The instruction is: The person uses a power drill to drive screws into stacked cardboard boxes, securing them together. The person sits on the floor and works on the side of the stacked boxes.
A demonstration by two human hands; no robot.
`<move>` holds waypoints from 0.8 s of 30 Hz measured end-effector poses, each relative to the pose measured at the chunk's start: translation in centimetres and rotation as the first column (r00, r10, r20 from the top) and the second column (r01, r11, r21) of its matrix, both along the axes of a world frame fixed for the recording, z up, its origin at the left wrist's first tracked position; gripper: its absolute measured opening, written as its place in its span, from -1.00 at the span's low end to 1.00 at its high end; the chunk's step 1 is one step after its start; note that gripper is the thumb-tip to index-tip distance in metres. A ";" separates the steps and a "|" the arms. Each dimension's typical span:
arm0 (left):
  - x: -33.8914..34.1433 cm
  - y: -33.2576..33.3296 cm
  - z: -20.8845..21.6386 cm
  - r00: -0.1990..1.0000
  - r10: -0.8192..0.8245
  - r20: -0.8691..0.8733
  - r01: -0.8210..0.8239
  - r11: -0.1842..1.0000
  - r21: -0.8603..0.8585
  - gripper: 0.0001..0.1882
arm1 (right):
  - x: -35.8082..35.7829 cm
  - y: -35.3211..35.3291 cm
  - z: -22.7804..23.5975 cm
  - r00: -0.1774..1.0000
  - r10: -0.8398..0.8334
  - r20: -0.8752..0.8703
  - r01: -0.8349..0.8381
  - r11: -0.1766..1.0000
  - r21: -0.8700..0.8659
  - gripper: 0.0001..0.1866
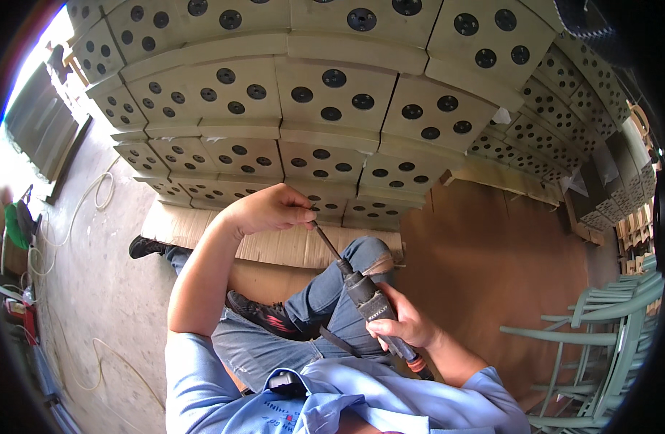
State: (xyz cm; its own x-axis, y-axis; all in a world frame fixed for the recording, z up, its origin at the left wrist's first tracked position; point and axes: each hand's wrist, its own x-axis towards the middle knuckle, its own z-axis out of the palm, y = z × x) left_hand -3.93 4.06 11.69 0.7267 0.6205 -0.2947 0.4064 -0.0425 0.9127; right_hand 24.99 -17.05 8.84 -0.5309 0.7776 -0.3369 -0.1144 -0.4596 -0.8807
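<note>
My right hand (407, 323) is wrapped round a dark, straight-bodied power screwdriver (366, 295) with an orange-red ring at its rear end. Its long thin bit slants up and left, away from my lap. At the tip of that bit, my left hand (274, 210) is closed in a pinch. A small dark thing shows at the fingertips, too small to name. Just beyond the left hand rises a stack of beige panels (325, 155), each face carrying several round black fittings (321, 154). The lowest rows sit close to my fingers.
Flat cardboard (267, 247) lies under the stack and my legs. A brown sheet (484, 267) covers the floor at right. Green-grey chair frames (607, 340) are piled at far right. Pale hoses (101, 192) snake over the concrete floor (94, 289) at left. More panels stand at back right.
</note>
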 end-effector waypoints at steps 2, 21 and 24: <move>0.0 0.1 -0.3 1.000 0.001 -0.004 -0.001 1.000 -0.027 -0.66 | 0.1 -0.2 -0.2 1.000 0.004 -0.008 -0.004 1.000 -0.005 -0.42; -0.3 0.5 0.5 0.971 -0.148 -0.189 0.158 0.987 0.042 -0.68 | -0.8 0.1 0.4 0.962 0.056 0.268 -0.101 0.982 0.159 -0.35; -0.3 0.3 0.3 0.974 -0.120 -0.190 0.117 0.993 -0.028 -0.68 | -0.8 0.2 -0.6 0.974 0.050 0.220 -0.087 0.983 0.161 -0.24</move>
